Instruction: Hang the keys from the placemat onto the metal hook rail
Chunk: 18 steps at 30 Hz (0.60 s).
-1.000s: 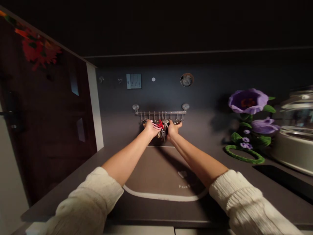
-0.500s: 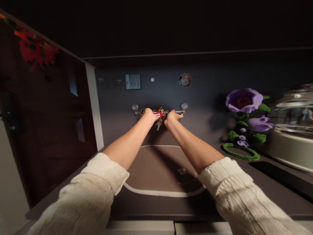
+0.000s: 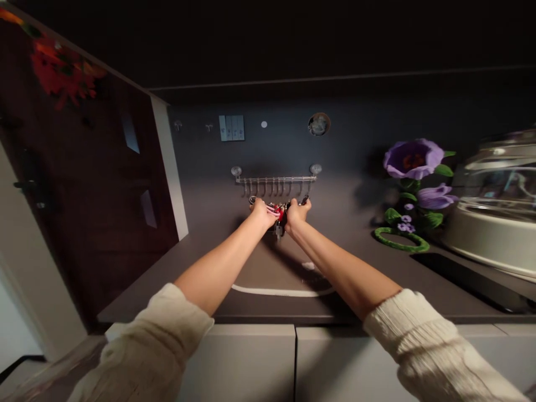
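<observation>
A bunch of keys with red pieces among them hangs between my two hands, in front of the back wall. My left hand is closed round part of the bunch, and a metal ring sticks out past its outer side. Closed on the other part is my right hand, with a small dark item poking out by its fingers. Just above both hands, a clear rail with a row of hooks is fixed to the wall by round suction cups. The fingers partly hide the keys.
Below lies a brown mat with a white border on the dark counter. Purple artificial flowers and a clear-topped white appliance stand at the right. A label panel and a round hole are on the wall.
Both hands have come down and away from the rail with the keys between them. The rail's hooks, covered before, now show. The view has shifted slightly.
</observation>
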Each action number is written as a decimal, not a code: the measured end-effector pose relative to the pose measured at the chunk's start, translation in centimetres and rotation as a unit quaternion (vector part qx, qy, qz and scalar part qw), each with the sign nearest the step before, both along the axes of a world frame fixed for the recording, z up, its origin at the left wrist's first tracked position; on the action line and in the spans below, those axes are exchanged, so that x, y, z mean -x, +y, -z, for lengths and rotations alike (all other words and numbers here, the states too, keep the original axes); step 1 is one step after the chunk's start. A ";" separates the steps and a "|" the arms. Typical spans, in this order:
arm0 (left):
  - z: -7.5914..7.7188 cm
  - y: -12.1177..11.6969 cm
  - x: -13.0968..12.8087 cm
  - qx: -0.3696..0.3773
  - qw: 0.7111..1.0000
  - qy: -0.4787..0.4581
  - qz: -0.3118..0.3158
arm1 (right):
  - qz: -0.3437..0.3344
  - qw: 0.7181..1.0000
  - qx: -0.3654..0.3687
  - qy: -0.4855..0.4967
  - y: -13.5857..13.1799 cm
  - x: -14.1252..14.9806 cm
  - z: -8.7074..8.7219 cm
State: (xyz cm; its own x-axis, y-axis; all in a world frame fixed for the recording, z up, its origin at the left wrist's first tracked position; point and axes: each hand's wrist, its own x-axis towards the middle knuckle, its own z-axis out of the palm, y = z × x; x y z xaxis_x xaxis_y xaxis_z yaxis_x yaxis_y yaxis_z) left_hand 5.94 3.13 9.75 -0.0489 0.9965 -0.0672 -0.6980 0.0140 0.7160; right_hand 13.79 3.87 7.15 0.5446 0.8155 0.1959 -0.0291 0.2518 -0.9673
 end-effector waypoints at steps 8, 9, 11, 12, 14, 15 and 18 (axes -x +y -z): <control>4.2 -4.2 2.7 0.049 0.991 0.116 0.035 | -0.136 0.987 0.039 -0.079 -2.8 -2.0 4.2; 4.6 -4.3 3.2 0.030 0.989 0.145 0.023 | -0.151 0.982 0.048 -0.099 -3.0 -2.4 4.5; 5.4 -4.4 4.1 -0.002 0.974 0.227 0.007 | -0.184 0.969 0.069 -0.151 -3.4 -3.3 4.9; 5.8 -4.5 4.6 -0.012 0.961 0.277 0.002 | -0.202 0.959 0.078 -0.183 -3.6 -3.8 5.2; 6.7 -4.7 5.5 -0.038 0.919 0.392 -0.006 | -0.214 0.938 0.088 -0.259 -4.0 -4.7 5.5; 7.1 -4.9 5.9 -0.061 0.888 0.456 -0.009 | -0.212 0.923 0.091 -0.308 -4.3 -5.1 5.6; 8.2 -5.6 6.9 -0.173 0.766 0.619 0.010 | -0.194 0.850 0.085 -0.483 -5.1 -6.1 5.7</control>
